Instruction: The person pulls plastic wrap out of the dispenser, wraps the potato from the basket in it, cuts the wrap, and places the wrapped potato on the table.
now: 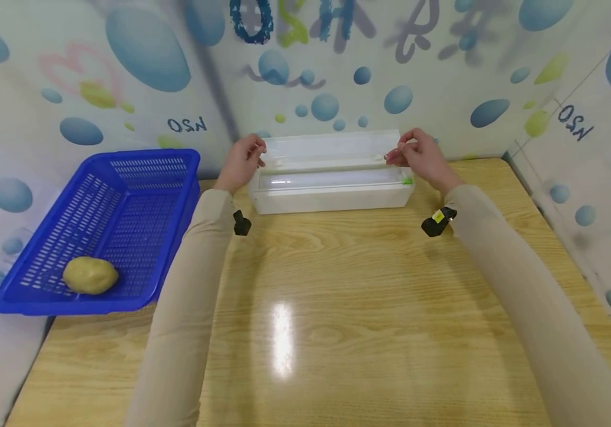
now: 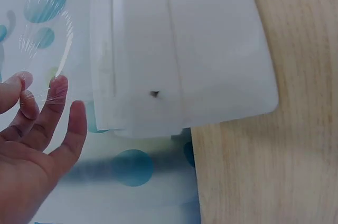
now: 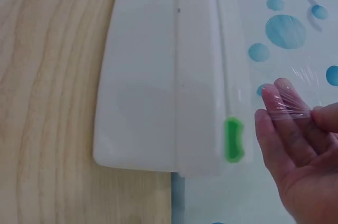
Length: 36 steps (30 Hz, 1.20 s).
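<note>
A long white cling film dispenser (image 1: 332, 200) lies at the back of the table, its lid (image 1: 332, 144) raised and a roll (image 1: 332, 179) visible inside. My left hand (image 1: 238, 163) is at its left end, pinching a corner of clear cling film (image 2: 67, 44) between thumb and fingertip, the other fingers spread. At the right end, my right hand (image 1: 424, 158) pinches the cling film (image 3: 290, 109) too, with thin creases running across the fingers. A green slider (image 3: 233, 139) sits near the dispenser's right end. The film between the hands is barely visible in the head view.
To the left stands a blue plastic basket (image 1: 148, 228) with a potato (image 1: 90, 275) in its near corner. A patterned wall (image 1: 423, 77) rises right behind the dispenser. The wooden table (image 1: 348, 308) stretches in front, with a bright reflection on it.
</note>
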### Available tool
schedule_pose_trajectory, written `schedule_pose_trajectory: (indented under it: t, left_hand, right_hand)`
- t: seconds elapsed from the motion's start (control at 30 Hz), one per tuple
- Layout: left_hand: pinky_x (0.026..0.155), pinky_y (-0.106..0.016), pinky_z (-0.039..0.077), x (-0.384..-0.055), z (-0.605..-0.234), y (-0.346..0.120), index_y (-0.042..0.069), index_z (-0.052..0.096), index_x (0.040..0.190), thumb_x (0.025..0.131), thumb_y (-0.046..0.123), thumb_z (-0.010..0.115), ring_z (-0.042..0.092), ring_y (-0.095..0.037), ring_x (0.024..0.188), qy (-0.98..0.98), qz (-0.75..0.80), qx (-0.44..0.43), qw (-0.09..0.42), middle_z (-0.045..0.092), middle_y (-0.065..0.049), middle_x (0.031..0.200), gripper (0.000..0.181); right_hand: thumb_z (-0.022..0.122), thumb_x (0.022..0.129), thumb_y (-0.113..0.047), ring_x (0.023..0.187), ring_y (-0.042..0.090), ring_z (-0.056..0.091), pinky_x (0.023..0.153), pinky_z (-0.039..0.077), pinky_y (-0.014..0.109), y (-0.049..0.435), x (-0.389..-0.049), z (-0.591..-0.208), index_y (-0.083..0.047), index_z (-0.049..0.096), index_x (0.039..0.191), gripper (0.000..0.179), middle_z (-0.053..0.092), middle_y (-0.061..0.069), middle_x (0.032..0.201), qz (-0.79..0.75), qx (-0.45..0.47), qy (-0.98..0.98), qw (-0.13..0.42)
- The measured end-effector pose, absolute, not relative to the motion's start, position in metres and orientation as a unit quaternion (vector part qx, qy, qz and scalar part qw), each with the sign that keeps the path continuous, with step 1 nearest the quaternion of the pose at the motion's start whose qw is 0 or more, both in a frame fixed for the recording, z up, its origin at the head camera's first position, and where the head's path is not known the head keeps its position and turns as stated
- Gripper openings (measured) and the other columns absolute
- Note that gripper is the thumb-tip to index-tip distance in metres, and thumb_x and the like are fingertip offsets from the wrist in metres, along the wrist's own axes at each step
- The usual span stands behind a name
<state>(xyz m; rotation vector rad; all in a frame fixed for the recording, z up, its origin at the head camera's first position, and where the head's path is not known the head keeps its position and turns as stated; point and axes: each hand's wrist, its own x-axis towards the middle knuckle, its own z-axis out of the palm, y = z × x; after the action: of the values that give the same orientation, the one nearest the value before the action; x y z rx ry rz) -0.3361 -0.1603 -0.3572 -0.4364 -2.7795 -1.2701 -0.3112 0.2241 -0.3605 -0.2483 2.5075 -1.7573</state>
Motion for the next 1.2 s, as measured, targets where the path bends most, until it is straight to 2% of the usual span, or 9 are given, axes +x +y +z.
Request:
schedule_pose_trajectory:
  t: [0.1,0.23,0.43,0.6,0.73,1.2]
  left_hand:
    - [0.081,-0.038,0.051,-0.338,-0.351,-0.159,-0.003,0.051,0.111,0.103,0.009,0.042,0.060,-0.032,0.088,-0.894,-0.427,-0.134,0.024,0.054,-0.025,0.113,0.017]
    - [0.078,-0.035,0.055,-0.340,-0.342,-0.157,-0.002,0.049,0.112,0.104,0.009,0.040,0.058,-0.026,0.083,-0.880,-0.460,-0.119,0.012,0.052,-0.018,0.107,0.017]
    - [0.073,-0.037,0.057,-0.344,-0.327,-0.159,-0.003,0.049,0.113,0.104,0.007,0.040,0.058,-0.025,0.078,-0.869,-0.480,-0.118,-0.002,0.049,-0.010,0.099,0.016]
    - [0.071,-0.031,0.057,-0.346,-0.311,-0.159,-0.003,0.049,0.115,0.104,0.006,0.038,0.059,-0.027,0.081,-0.875,-0.465,-0.133,0.007,0.048,-0.008,0.098,0.018]
    - [0.072,-0.029,0.056,-0.346,-0.298,-0.158,-0.002,0.049,0.115,0.104,0.007,0.037,0.059,-0.023,0.080,-0.882,-0.452,-0.130,0.010,0.047,-0.006,0.097,0.019]
    - [0.072,-0.029,0.056,-0.352,-0.254,-0.156,0.004,0.051,0.106,0.103,0.016,0.040,0.058,-0.022,0.077,-0.880,-0.451,-0.136,0.060,0.049,-0.003,0.095,0.017]
  right_hand:
    - [0.037,0.104,-0.011,0.091,0.016,0.067,0.087,0.051,0.030,0.225,-0.313,-0.354,0.003,0.045,0.117,0.020,0.066,0.021,0.106,-0.570,-0.076,0.818,0.034]
    - [0.039,0.104,-0.010,0.089,0.016,0.067,0.084,0.052,0.027,0.225,-0.316,-0.344,0.009,0.049,0.117,0.026,0.067,0.017,0.102,-0.564,-0.083,0.821,0.032]
    - [0.040,0.104,-0.012,0.091,0.017,0.066,0.088,0.051,0.031,0.225,-0.319,-0.327,0.010,0.050,0.117,0.028,0.067,0.013,0.103,-0.555,-0.078,0.827,0.046]
    - [0.041,0.104,-0.011,0.087,0.015,0.066,0.081,0.053,0.025,0.226,-0.320,-0.313,0.010,0.050,0.114,0.026,0.068,0.007,0.095,-0.577,-0.081,0.812,0.043]
    - [0.041,0.103,-0.010,0.086,0.015,0.067,0.078,0.053,0.023,0.226,-0.321,-0.301,0.008,0.052,0.110,0.022,0.069,0.004,0.091,-0.592,-0.082,0.800,0.043]
    - [0.040,0.103,-0.013,0.090,0.017,0.065,0.083,0.052,0.024,0.226,-0.323,-0.255,0.002,0.053,0.109,0.021,0.068,0.004,0.093,-0.588,-0.095,0.803,0.021]
